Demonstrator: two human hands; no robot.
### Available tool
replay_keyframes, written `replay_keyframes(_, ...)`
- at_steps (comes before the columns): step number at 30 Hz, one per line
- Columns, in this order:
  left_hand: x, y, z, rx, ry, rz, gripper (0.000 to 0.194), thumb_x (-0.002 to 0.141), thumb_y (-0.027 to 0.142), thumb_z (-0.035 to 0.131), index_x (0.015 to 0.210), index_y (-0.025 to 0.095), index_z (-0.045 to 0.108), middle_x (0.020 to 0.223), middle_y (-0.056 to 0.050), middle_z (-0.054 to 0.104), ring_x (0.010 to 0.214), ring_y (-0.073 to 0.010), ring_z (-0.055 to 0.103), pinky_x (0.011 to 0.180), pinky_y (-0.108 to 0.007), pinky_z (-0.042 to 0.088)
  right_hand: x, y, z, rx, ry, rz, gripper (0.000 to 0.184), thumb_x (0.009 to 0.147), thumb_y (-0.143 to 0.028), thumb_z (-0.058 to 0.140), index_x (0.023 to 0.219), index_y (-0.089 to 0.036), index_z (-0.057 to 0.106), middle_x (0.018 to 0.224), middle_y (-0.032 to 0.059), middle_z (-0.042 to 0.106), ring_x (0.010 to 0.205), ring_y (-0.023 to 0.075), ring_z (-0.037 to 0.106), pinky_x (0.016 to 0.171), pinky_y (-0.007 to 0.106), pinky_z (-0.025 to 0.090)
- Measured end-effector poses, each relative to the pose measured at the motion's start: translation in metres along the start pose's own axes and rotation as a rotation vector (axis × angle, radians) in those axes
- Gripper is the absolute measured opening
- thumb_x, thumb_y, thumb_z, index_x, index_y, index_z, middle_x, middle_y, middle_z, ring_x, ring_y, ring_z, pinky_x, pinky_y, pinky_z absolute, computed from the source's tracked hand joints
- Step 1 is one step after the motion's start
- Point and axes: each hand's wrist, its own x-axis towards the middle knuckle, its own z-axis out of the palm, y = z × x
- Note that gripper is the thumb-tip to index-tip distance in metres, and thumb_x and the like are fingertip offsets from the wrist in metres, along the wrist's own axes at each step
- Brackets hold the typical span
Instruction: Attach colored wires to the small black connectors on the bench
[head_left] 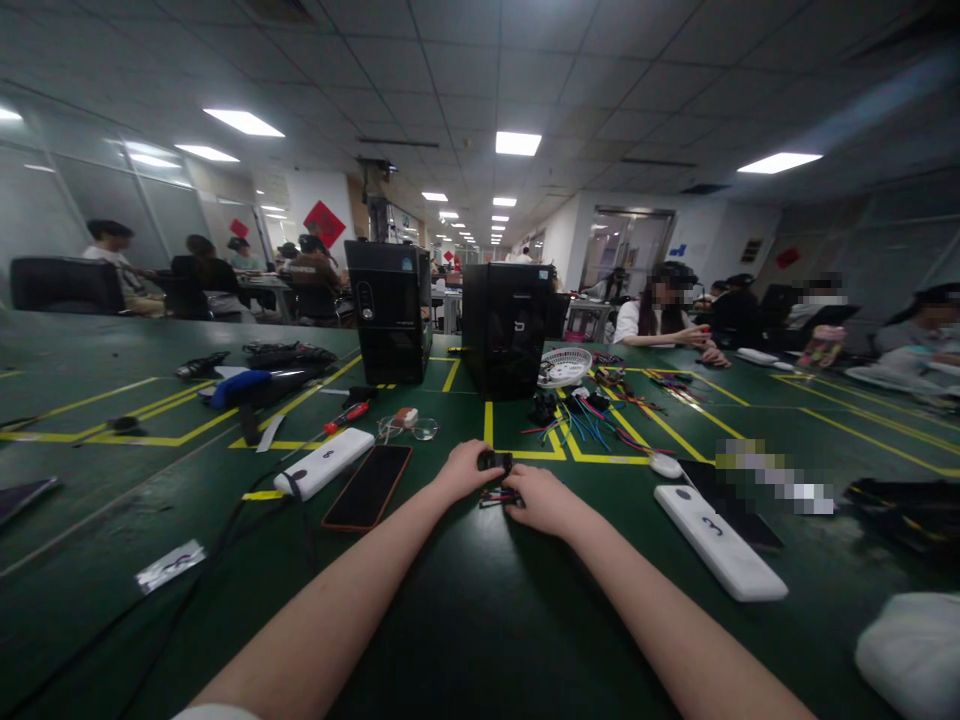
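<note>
A small black block-like part [495, 460] sits between my two hands, above the green table [480, 620]. My left hand [463, 468] is closed on its left side, thumb and fingers bent round it. My right hand [538, 496] pinches at its right end, and the fingertips partly hide it. Short coloured wires [498, 496] show just below the part, beside the right fingers; whether they join it I cannot tell. Farther off, right of centre, lies a heap of black pieces with blue, red and black wires [581, 410].
Two black computer towers [390, 320] stand ahead, near a white basket [566, 368]. To the left are a phone [369, 487], a white power bank [326, 462], a red screwdriver [346, 417] and glasses [424, 429]. Another white power bank [720, 542] lies right. A person [637, 322] sits across.
</note>
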Motion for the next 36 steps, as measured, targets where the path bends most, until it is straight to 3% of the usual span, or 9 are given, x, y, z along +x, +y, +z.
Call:
replay_keyframes(4,0.0,-0.002,0.0,-0.012,-0.013,-0.009,0.039,0.07,0.046,0.06,0.095,0.016,0.059,0.093,-0.007,0.06,0.087,-0.0234,0.055,0.076,-0.034,0.042,-0.001,0.003,0.002,-0.071,-0.078,0.012,0.013,0.065,-0.011,0.056,0.074,-0.018,0.063,0.079,0.0081,0.063,0.075,0.0197,0.058,0.067,0.028,0.042)
replay_keyframes(9,0.0,-0.002,0.001,-0.037,-0.018,-0.009,0.036,0.07,0.043,0.061,0.094,0.017,0.059,0.091,-0.007,0.059,0.085,-0.0226,0.055,0.076,-0.034,0.042,-0.002,0.0,0.006,-0.034,-0.129,0.045,0.011,0.066,-0.013,0.054,0.075,-0.015,0.059,0.081,0.0113,0.063,0.074,0.0215,0.058,0.064,0.028,0.041)
replay_keyframes(12,0.001,-0.002,0.0,-0.053,-0.014,-0.027,0.035,0.068,0.042,0.064,0.093,0.017,0.06,0.091,-0.006,0.057,0.086,-0.0218,0.054,0.077,-0.033,0.042,0.0,0.006,0.003,0.051,-0.075,0.071,0.014,0.075,-0.013,0.046,0.086,-0.015,0.055,0.088,0.0116,0.062,0.077,0.0194,0.058,0.065,0.027,0.039)
replay_keyframes(17,0.0,-0.001,-0.001,-0.063,-0.06,0.011,0.04,0.066,0.048,0.065,0.094,0.019,0.062,0.09,-0.006,0.056,0.086,-0.0216,0.053,0.077,-0.032,0.041,0.007,0.016,0.0,0.119,0.08,0.222,0.021,0.089,-0.024,0.032,0.102,-0.016,0.046,0.08,0.0072,0.063,0.071,0.0162,0.058,0.061,0.024,0.036)
replay_keyframes(20,-0.001,0.0,-0.002,-0.12,-0.137,0.113,0.047,0.068,0.045,0.064,0.107,0.02,0.058,0.094,-0.006,0.06,0.092,-0.0227,0.054,0.084,-0.034,0.039,0.007,0.017,0.003,0.061,0.116,0.234,0.029,0.084,-0.035,0.043,0.107,-0.017,0.047,0.087,0.0084,0.064,0.077,0.0186,0.06,0.064,0.025,0.038)
replay_keyframes(23,-0.002,0.003,-0.002,-0.229,-0.176,0.137,0.069,0.068,0.04,0.065,0.129,0.023,0.038,0.108,-0.006,0.06,0.101,-0.0228,0.052,0.09,-0.035,0.037,0.005,0.018,0.005,-0.013,0.053,0.278,0.026,0.082,-0.037,0.045,0.097,-0.019,0.055,0.086,0.0089,0.065,0.078,0.0204,0.06,0.064,0.027,0.039)
replay_keyframes(28,-0.004,0.007,-0.003,-0.249,-0.197,0.088,0.075,0.07,0.038,0.064,0.135,0.023,0.029,0.121,-0.01,0.053,0.111,-0.0254,0.048,0.095,-0.039,0.034,0.004,0.036,-0.007,-0.1,-0.03,0.527,0.025,0.076,-0.035,0.051,0.091,-0.017,0.059,0.087,0.0123,0.064,0.081,0.0235,0.061,0.066,0.031,0.042)
replay_keyframes(36,-0.005,0.007,-0.005,-0.179,-0.21,0.107,0.059,0.075,0.037,0.057,0.129,0.023,0.04,0.121,-0.008,0.053,0.111,-0.024,0.049,0.095,-0.037,0.035,-0.028,0.113,-0.045,-0.063,-0.202,1.046,0.037,0.073,-0.04,0.054,0.098,-0.014,0.064,0.1,0.0196,0.061,0.095,0.0285,0.058,0.074,0.038,0.044)
